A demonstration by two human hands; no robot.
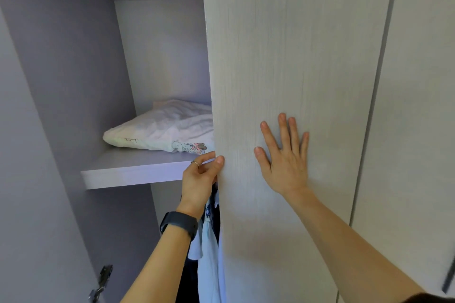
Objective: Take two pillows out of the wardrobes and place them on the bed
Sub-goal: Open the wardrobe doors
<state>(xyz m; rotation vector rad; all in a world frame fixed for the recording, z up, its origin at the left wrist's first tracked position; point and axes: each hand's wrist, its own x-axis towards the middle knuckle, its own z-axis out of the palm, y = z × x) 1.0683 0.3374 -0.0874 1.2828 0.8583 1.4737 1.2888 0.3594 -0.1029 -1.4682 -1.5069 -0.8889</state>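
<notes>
Forearms reach up from 6 o'clock toward the wardrobe. Left grip, with a dark band at its wrist, pinches the free edge of the door: thumb on the front face, fingers curled behind. Right grip lies flat on the door face at 3 o'clock of the left, fingers straight and spread, holding nothing.

The step in hand looks like swinging this door open to clear the compartment; no pillow is taken yet. The pillow lies on the shelf at 10 o'clock of the left grip, its right end hidden behind the door. It is white, soft and creased, with a small cartoon print near its front edge. Only one shows; a second I cannot see.

Next the door likely needs to go wide. Then both grips must reach in above the shelf and draw the pillow out toward 6 o'clock, clear of the clothes hanging below.
</notes>
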